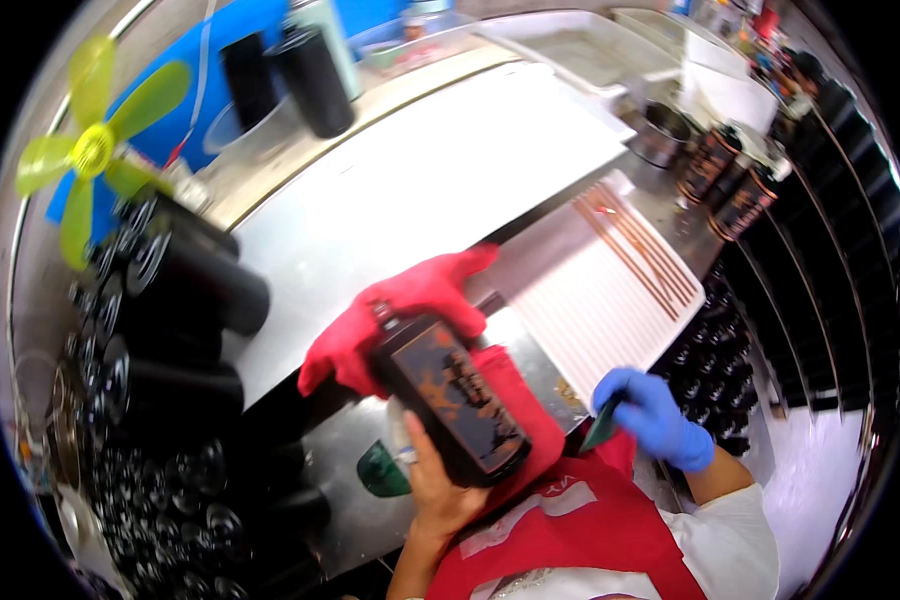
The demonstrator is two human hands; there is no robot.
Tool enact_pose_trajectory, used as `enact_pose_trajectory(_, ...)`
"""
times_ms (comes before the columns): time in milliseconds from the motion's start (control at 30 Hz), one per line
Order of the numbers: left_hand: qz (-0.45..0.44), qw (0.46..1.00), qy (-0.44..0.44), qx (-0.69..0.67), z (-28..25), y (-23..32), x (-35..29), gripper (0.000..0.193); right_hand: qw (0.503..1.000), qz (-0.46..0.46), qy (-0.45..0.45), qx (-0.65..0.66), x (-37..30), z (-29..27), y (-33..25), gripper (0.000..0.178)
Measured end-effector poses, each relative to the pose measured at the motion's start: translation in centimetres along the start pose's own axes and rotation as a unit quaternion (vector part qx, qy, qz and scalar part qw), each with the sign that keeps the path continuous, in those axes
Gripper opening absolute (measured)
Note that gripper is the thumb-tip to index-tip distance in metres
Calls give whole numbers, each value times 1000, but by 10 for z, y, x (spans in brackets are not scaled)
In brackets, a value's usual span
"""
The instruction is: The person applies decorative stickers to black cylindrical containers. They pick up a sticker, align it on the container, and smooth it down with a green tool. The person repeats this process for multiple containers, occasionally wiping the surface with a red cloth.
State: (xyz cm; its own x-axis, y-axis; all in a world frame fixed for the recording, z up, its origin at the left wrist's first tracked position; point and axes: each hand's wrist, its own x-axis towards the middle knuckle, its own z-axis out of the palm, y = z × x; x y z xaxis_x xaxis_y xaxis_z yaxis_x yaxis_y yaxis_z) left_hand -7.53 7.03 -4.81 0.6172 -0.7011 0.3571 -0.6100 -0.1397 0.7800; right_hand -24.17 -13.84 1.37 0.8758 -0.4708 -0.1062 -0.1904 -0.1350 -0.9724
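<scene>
My left hand (438,490), bare with something white around one finger, is closed around the lower end of a black bottle (450,400). The bottle has a flat front with a dark label patterned in orange-brown, and its narrow neck points away from me. Beneath it a red cloth (400,285) spreads over the bench. My right hand (660,420), in a blue glove, pinches a flat dark green piece (600,428) to the right of the bottle. Another dark green piece (380,470) lies on the metal surface near my left hand.
A white ribbed tray (560,285) holding brown strips lies at the right. Behind it stand a metal pot (660,135) and labelled black bottles (745,200). Several plain black bottles (185,270) crowd the left side, near a yellow-green fan (92,150). A white board (410,170) covers the bench.
</scene>
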Motion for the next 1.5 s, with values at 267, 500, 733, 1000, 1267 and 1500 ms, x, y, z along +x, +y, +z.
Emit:
enact_pose_trajectory(267,5,996,61,66,2,18,-2,109,855,254,429,141,-41,-124,148,27)
enact_pose_trajectory(500,-13,997,44,65,1,18,-6,107,873,133,419,213,-8,-116,155,33)
enact_pose_trajectory(733,2,996,29,87,-2,14,-6,109,859,206,423,199,-60,-125,146,27)
enact_pose_trajectory(1000,7,997,24,69,1,13,-5,108,847,158,487,141,-1,-119,159,26)
enact_pose_trajectory(1267,29,996,41,76,3,11,-3,110,858,223,448,113,-48,-111,131,20)
enact_pose_trajectory(1500,30,998,35,43,-2,10,-3,106,936,169,308,-31,-15,-90,14,17)
